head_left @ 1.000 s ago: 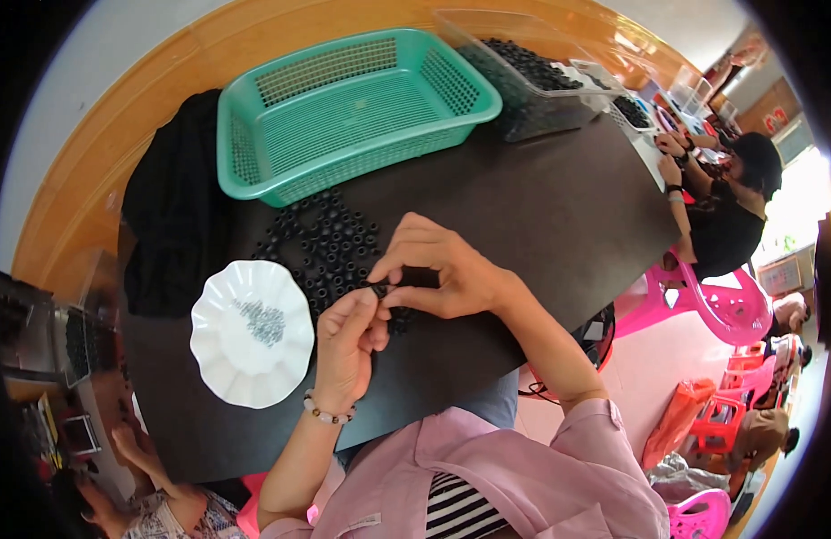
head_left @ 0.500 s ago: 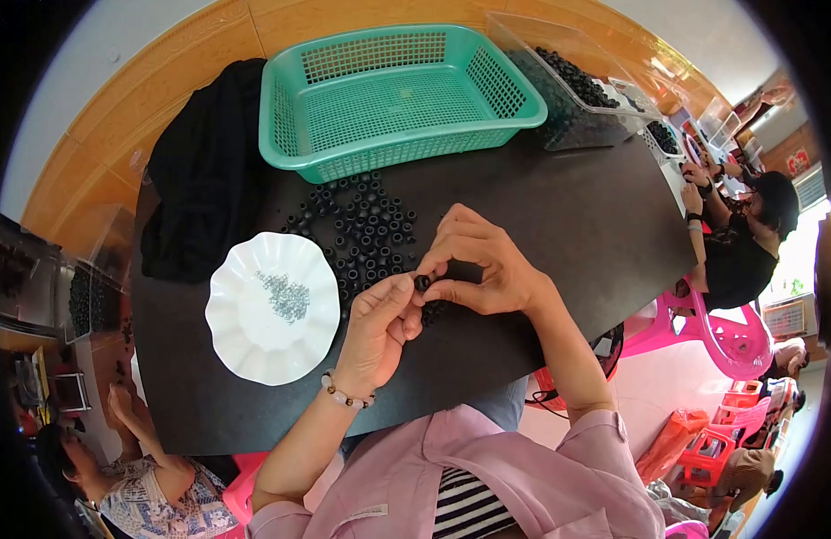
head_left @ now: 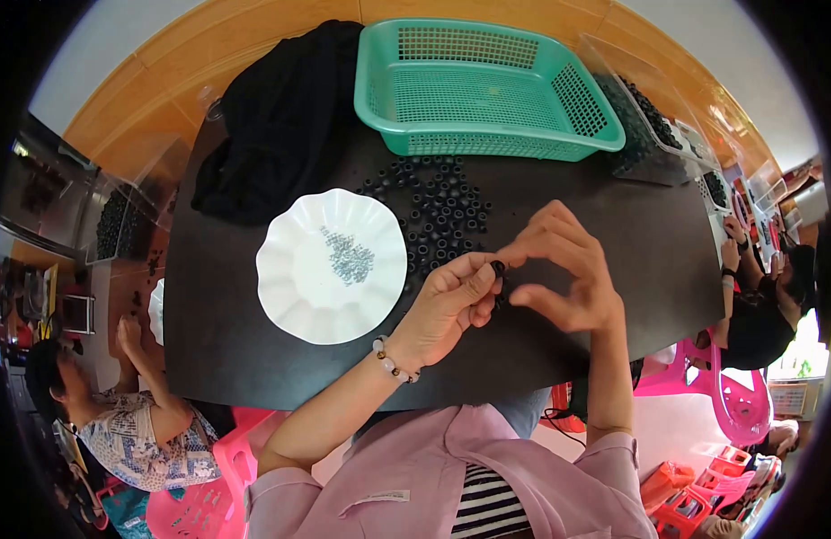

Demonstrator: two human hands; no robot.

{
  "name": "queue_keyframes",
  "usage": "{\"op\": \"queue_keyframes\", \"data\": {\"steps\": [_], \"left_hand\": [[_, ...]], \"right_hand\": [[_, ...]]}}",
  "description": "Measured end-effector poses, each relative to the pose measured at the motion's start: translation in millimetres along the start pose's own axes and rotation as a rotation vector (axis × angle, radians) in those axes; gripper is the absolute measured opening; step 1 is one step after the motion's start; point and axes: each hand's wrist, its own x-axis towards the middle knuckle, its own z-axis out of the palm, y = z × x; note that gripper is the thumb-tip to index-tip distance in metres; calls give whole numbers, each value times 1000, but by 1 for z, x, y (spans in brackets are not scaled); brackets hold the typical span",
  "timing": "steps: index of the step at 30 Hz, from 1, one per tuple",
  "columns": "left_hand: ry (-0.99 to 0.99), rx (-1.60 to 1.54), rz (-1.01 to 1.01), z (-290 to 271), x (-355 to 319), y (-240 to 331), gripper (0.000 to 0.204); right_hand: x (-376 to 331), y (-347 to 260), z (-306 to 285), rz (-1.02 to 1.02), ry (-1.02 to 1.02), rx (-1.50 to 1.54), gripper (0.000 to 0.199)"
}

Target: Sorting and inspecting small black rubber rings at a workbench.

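Note:
My left hand (head_left: 453, 301) pinches a small round black hollow part (head_left: 498, 268) between thumb and fingers, and a beaded bracelet (head_left: 395, 361) circles that wrist. Just to its right, my right hand (head_left: 570, 274) is open, its thumb spread well away from the forefinger. That forefinger's tip comes close to the black part; whether it touches cannot be told. Beyond my hands, many loose black hollow parts (head_left: 444, 208) lie in a heap on the dark table (head_left: 649, 229). Left of the heap stands a white scalloped plate (head_left: 294, 301) with tiny clear pieces (head_left: 348, 259) on it.
At the table's back sits a green plastic basket (head_left: 487, 142), with a clear bin (head_left: 653, 157) of black parts to its right. Black cloth (head_left: 271, 126) lies at the back left. A person (head_left: 146, 422) sits at left; another person (head_left: 761, 305) works at far right.
My right thumb has come off the black part and opened away from the forefinger. My left hand still pinches the part. The whole view has shifted, so the table's things appear farther right.

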Motion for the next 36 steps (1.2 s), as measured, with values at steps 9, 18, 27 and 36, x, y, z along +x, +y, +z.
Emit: {"op": "queue_keyframes", "data": {"steps": [9,18,27,36], "left_hand": [[-1,-33,69,-1,-3,3,23],[15,86,108,-1,3,-6,25],[136,346,363,3,5,-8,9],[265,-24,462,-6,2,1,10]], "right_hand": [[2,-136,2,-299,7,864,19],[28,-92,9,-263,-213,732,20],[134,-6,126,285,-344,-229,21],[173,-2,171,449,-669,-579,43]]}}
